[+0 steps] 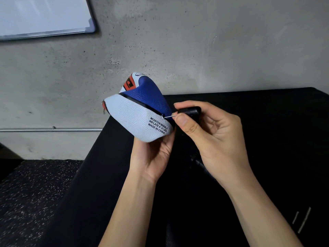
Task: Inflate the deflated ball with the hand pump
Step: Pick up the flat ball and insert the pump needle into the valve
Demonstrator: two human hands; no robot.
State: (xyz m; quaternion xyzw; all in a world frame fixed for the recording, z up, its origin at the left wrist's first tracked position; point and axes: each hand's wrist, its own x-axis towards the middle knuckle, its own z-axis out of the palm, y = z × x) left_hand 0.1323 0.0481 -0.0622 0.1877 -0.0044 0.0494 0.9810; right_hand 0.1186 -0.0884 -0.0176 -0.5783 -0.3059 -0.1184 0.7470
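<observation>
A: How are the hands placed?
B: The ball [140,111], collapsed, is cupped from below by the left hand [153,157]; the pump [189,111] is pinched by the right hand [213,132].
A: Progress?
B: The needle [169,116] is set at the valve; no air appears pumped yet.

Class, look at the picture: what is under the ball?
The left hand holds the ball from below, over a black surface. The ball covers its fingers, so their grip cannot be seen.
</observation>
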